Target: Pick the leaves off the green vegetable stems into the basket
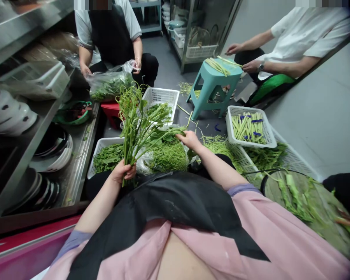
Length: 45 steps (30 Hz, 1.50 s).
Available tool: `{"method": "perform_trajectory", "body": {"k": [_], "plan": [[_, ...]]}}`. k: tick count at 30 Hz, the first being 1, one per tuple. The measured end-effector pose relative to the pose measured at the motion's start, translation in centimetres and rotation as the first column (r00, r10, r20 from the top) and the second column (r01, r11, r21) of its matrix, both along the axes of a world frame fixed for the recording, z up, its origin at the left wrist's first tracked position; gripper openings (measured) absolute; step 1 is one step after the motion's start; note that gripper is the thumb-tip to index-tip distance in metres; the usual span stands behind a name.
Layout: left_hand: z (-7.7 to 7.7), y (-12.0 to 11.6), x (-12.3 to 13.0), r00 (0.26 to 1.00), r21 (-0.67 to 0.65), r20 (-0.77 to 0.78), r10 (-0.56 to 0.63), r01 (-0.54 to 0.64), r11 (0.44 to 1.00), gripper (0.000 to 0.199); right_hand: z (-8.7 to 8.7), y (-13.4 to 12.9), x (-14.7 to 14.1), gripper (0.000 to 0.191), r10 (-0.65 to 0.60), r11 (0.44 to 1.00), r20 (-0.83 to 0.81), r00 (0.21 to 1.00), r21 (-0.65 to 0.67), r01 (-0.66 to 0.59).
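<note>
My left hand is closed around the lower stems of an upright bunch of leafy green vine shoots, their curly tips pointing up. Some stems of the bunch lean right toward my right hand, whose fingers pinch a leafy shoot end. Below and between my hands lies a heap of thin green stems in a clear plastic bag. Left of it, a white basket holds picked green leaves.
Ahead, a person holds a bag of greens above a red stool. At right, another person handles stalks on a teal stool. Baskets and a round board stand right; metal shelves line the left.
</note>
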<state>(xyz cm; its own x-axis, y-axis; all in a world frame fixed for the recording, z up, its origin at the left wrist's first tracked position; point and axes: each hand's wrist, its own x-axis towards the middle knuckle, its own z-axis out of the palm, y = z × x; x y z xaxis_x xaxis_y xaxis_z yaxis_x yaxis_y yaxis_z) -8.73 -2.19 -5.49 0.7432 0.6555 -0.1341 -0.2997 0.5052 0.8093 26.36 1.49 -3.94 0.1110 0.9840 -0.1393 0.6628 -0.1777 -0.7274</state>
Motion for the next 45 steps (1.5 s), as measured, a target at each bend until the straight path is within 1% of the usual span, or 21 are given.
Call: {"method": "perform_trajectory", "body": {"k": [1, 3, 5, 7, 12, 18, 24, 26, 27, 29, 31, 32, 34, 35, 36, 38, 39, 40, 41, 43, 45], "plan": [[0.0, 0.0, 0.0, 1.000, -0.007, -0.009, 0.008, -0.008, 1.000, 0.037, 0.9, -0.1, 0.6, 0.046, -0.043, 0.998, -0.224, 0.974, 0.036, 0.052], [0.1, -0.1, 0.1, 0.999, -0.017, -0.025, 0.021, -0.022, 1.000, 0.038, 2.6, -0.5, 1.3, 0.056, -0.029, 0.995, -0.617, 0.786, 0.061, 0.084], [0.1, -0.1, 0.2, 0.999, -0.020, -0.035, 0.028, -0.029, 0.999, 0.038, 4.0, -1.1, 1.2, 0.061, 0.034, 0.993, -0.807, 0.590, 0.092, 0.069], [0.0, 0.0, 0.3, 0.999, -0.017, -0.029, 0.020, -0.020, 1.000, 0.038, 5.0, -1.6, 0.7, 0.059, 0.063, 0.989, -0.860, 0.506, 0.120, 0.081], [-0.1, 0.0, 0.3, 1.000, -0.004, -0.026, 0.013, -0.013, 1.000, 0.037, 5.5, -2.0, -0.4, 0.057, 0.034, 0.983, -0.879, 0.475, 0.116, 0.145], [0.5, -0.6, 0.3, 0.995, -0.005, -0.087, 0.038, -0.038, 0.999, 0.041, 5.8, -2.0, -0.3, 0.057, 0.061, 0.984, -0.879, 0.473, 0.133, 0.120], [0.2, -0.4, 0.1, 0.997, 0.005, -0.075, 0.016, -0.015, 1.000, 0.039, 5.8, -1.8, 0.1, 0.051, 0.114, 0.979, -0.845, 0.523, 0.186, 0.088], [0.0, -0.4, 0.1, 0.997, 0.004, -0.076, 0.013, -0.013, 1.000, 0.038, 5.3, -1.7, 0.0, 0.043, 0.078, 0.962, -0.806, 0.587, 0.215, 0.167], [0.1, -0.4, 0.2, 0.997, 0.003, -0.079, 0.016, -0.016, 1.000, 0.038, 5.1, -1.7, -0.1, 0.038, 0.052, 0.941, -0.756, 0.652, 0.256, 0.222], [0.3, -0.5, 0.5, 0.996, 0.006, -0.089, 0.032, -0.031, 0.999, 0.038, 4.6, -1.5, -0.1, 0.026, -0.006, 0.874, -0.561, 0.828, 0.399, 0.276], [0.6, -0.7, 0.7, 0.993, 0.009, -0.109, 0.049, -0.048, 0.999, 0.039, 4.0, -1.0, 0.4, 0.016, -0.103, 0.804, -0.302, 0.948, 0.536, 0.258], [0.9, -0.8, 0.7, 0.992, 0.011, -0.119, 0.050, -0.049, 0.999, 0.040, 3.6, -0.5, 0.9, 0.015, -0.173, 0.778, -0.196, 0.965, 0.574, 0.256], [1.2, -1.0, 0.6, 0.990, 0.011, -0.132, 0.049, -0.048, 0.999, 0.042, 2.8, 0.5, 1.9, 0.018, -0.342, 0.750, -0.075, 0.937, 0.579, 0.320], [1.3, -1.1, 0.5, 0.990, 0.008, -0.133, 0.049, -0.049, 0.999, 0.043, 2.2, 1.1, 2.3, 0.020, -0.406, 0.760, -0.027, 0.914, 0.546, 0.354], [1.4, -1.1, 0.3, 0.990, 0.005, -0.131, 0.047, -0.047, 0.999, 0.043, 1.5, 1.6, 2.4, 0.022, -0.425, 0.799, 0.035, 0.905, 0.485, 0.356], [1.3, -1.0, 0.0, 0.991, 0.000, -0.124, 0.052, -0.053, 0.999, 0.042, 0.0, 2.2, 2.0, 0.024, -0.303, 0.927, 0.195, 0.933, 0.287, 0.242], [1.2, -0.8, -0.1, 0.991, -0.001, -0.120, 0.061, -0.062, 0.998, 0.041, -0.9, 2.2, 1.4, 0.027, -0.181, 0.976, 0.274, 0.945, 0.165, 0.139], [1.1, -0.7, -0.2, 0.990, 0.000, -0.117, 0.076, -0.076, 0.997, 0.041, -1.7, 2.0, 0.6, 0.030, -0.047, 0.998, 0.340, 0.939, 0.046, 0.033], [1.0, -0.6, -0.1, 0.989, 0.001, -0.116, 0.093, -0.093, 0.996, 0.041, -2.3, 1.6, -0.1, 0.032, 0.072, 0.997, 0.389, 0.918, -0.054, -0.055], [0.8, -0.2, 0.1, 0.984, 0.000, -0.131, 0.122, -0.123, 0.992, 0.041, -3.2, 0.5, -1.4, 0.033, 0.219, 0.972, 0.441, 0.870, -0.179, -0.153], [0.6, 0.0, 0.3, 0.978, -0.003, -0.165, 0.130, -0.133, 0.991, 0.041, -3.0, -0.9, -1.8, 0.031, 0.251, 0.967, 0.462, 0.850, -0.159, -0.199]]}}
